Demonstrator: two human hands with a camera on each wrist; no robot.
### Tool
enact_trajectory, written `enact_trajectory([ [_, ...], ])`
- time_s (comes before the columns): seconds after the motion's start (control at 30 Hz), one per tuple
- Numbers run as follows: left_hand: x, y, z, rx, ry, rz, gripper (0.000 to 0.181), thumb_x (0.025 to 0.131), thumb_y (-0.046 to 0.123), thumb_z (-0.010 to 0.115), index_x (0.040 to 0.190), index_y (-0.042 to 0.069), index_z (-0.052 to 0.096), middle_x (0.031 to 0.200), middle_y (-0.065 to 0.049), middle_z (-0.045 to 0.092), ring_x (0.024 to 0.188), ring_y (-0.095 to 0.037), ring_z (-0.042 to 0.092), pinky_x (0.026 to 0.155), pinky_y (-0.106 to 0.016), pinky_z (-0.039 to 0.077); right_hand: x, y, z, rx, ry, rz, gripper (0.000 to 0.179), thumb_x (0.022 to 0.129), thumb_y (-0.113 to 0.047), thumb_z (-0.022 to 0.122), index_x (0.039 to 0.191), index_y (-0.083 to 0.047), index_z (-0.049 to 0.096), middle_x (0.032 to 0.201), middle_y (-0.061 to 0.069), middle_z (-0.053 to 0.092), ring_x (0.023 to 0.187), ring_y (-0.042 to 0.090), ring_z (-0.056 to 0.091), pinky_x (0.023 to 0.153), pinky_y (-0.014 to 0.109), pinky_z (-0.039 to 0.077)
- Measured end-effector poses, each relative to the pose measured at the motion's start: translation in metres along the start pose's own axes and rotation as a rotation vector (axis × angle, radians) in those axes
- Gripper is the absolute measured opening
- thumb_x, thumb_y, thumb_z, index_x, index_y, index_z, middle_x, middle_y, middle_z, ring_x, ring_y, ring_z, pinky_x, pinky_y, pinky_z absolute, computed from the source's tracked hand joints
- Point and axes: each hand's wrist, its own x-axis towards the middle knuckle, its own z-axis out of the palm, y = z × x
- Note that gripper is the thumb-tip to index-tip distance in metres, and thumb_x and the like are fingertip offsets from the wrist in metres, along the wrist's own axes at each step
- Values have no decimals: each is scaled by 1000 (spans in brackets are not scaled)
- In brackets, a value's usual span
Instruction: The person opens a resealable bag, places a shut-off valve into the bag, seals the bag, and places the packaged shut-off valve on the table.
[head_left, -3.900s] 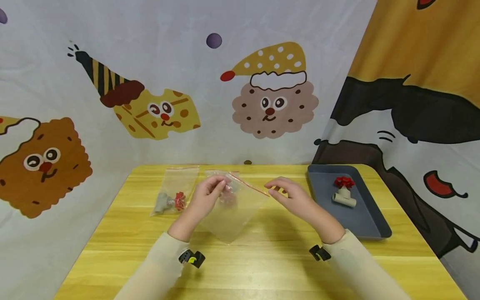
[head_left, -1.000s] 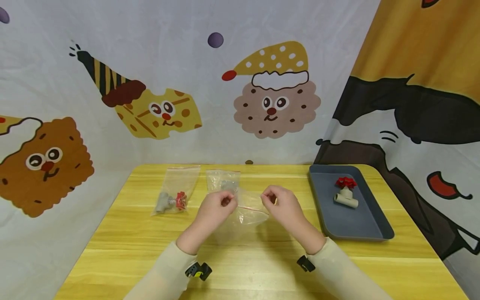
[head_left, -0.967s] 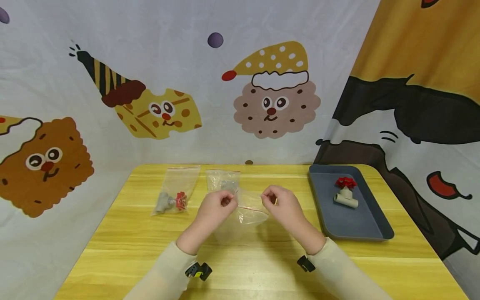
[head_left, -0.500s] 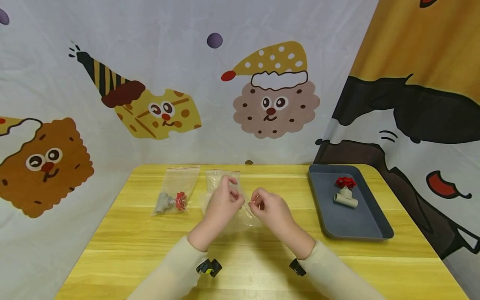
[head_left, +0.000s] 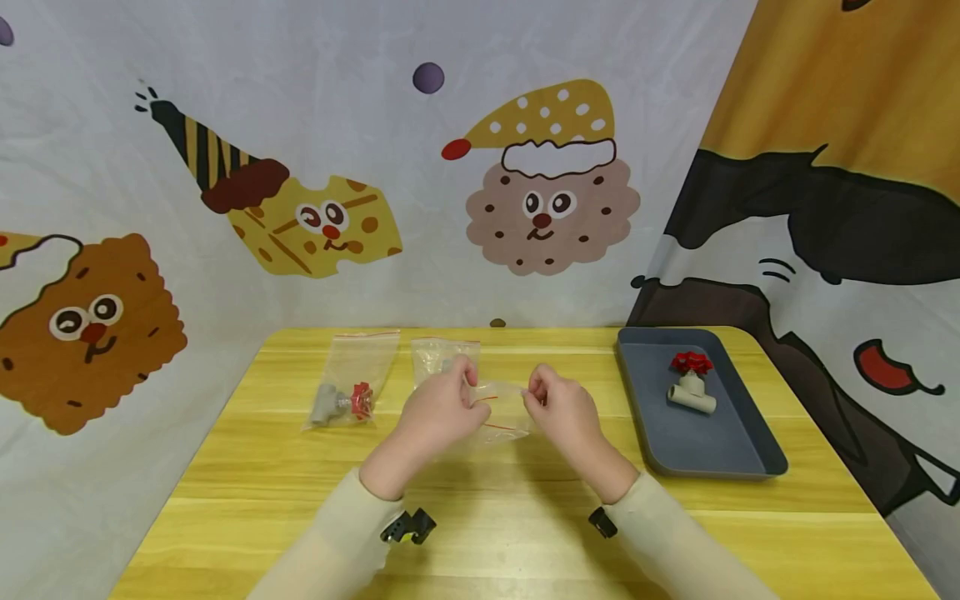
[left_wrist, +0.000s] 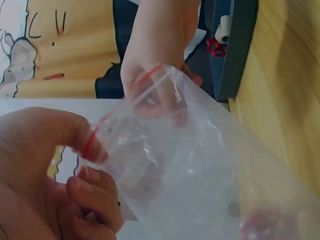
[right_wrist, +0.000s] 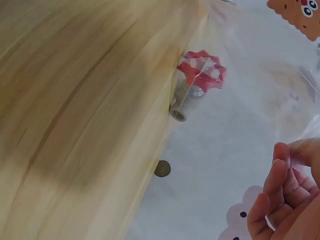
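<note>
A clear zip-lock bag (head_left: 506,417) with a red seal line is stretched between my two hands above the table. My left hand (head_left: 438,412) holds one end of its mouth; in the left wrist view the thumb side meets the red strip (left_wrist: 92,140). At the other end, the fingertips of my right hand (head_left: 570,421) pinch the bag's corner. Nothing is visible inside this bag. Just behind lies a second zip-lock bag (head_left: 431,354), partly hidden by my left hand. Its valve, with a red handwheel (right_wrist: 202,70), shows in the right wrist view.
At the left, a third zip-lock bag (head_left: 363,358) contains a grey valve (head_left: 327,404) with a red handwheel. A grey tray (head_left: 712,446) stands at the right, holding a beige valve (head_left: 692,393) with a red handwheel. A printed cloth (head_left: 435,292) hangs behind the wooden table (head_left: 510,542).
Over the last half second my hands have drawn apart, stretching the bag's mouth between them. Earlier the bag hung flatter, its red seal running straight from hand to hand.
</note>
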Motion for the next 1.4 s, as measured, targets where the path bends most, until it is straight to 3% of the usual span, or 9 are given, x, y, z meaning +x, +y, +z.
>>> enact_trajectory([
  [0.13,5,-7,0,-89,51,46,26,84,32,62,105,20,51,72,1,51,57,-14,44,52,-29,38,1,1,-2,106,-53,40,17,86,-20,70,79,-17,55,64,-9,58,53,4,49,49,21,42],
  [0.27,17,-20,4,-126,148,196,34,94,34,57,124,18,54,106,-1,57,96,-19,54,79,-37,48,0,-1,-3,206,-93,52,14,87,-20,70,81,-17,57,65,-9,59,55,4,52,50,21,44],
  [0.4,29,-35,8,-120,167,324,37,100,25,48,135,14,50,136,-6,50,129,-27,42,106,-49,36,-3,-3,-3,242,-112,36,15,87,-19,70,80,-17,57,64,-11,58,55,4,52,49,21,45],
  [0.5,35,-44,11,-173,128,313,30,99,24,50,126,12,59,129,-6,58,126,-25,48,107,-46,36,-4,-3,-3,240,-122,23,16,87,-21,70,79,-18,56,63,-12,57,55,4,51,49,21,44],
  [0.67,39,-51,17,-269,143,226,19,94,27,59,105,15,68,103,0,66,102,-18,60,88,-42,50,-5,-5,-3,176,-92,0,16,84,-21,73,85,-17,57,72,-9,60,61,9,53,54,22,44],
  [0.87,39,-49,21,-315,172,217,16,94,28,59,102,17,68,100,1,64,96,-15,59,85,-40,52,-7,-11,-8,140,12,-136,17,85,-15,72,97,-12,61,94,-2,56,80,14,54,68,27,49],
  [0.97,38,-47,21,-321,177,219,16,95,29,58,102,18,68,101,2,64,95,-15,59,85,-40,53,-9,-17,-11,191,-27,-160,8,92,-21,63,98,-15,64,91,-8,57,79,7,54,67,25,50],
  [1.17,36,-44,22,-333,193,254,16,95,30,57,101,19,67,100,3,64,94,-13,60,83,-39,54,-11,-25,-12,246,-204,-86,21,92,-32,61,106,-16,68,95,-6,66,81,4,59,69,21,53],
  [1.4,34,-44,24,-366,160,306,24,92,30,61,111,16,66,107,2,64,97,-12,61,85,-32,54,-9,-20,-11,516,-280,73,17,96,-21,55,100,-12,69,95,4,71,84,15,67,71,25,56],
])
